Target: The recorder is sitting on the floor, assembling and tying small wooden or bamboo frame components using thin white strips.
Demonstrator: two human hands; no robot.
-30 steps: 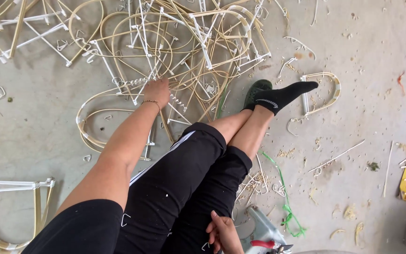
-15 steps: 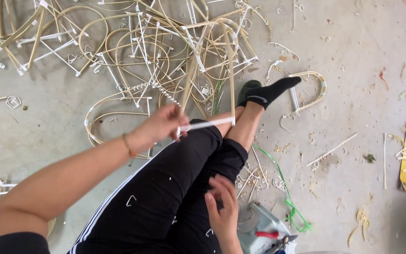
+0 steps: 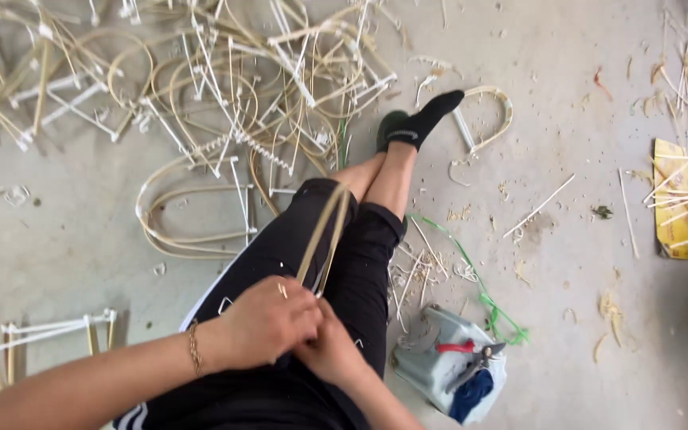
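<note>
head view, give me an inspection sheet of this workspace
surface: grey concrete floor, strewn with shavings.
job's things: bent cane loop held over the lap.
clutter: pile of cane frames; small frame; red-handled pruners on a grey container; yellow cardboard.
hands: left hand and right hand both shut on the loop's lower end.
cables: green cord by the legs.
surroundings: nothing seen beyond the floor.

Black trousers (image 3: 280, 263) with white side stripe, black socks (image 3: 428, 119), seemingly gold bracelet (image 3: 194, 348).
</note>
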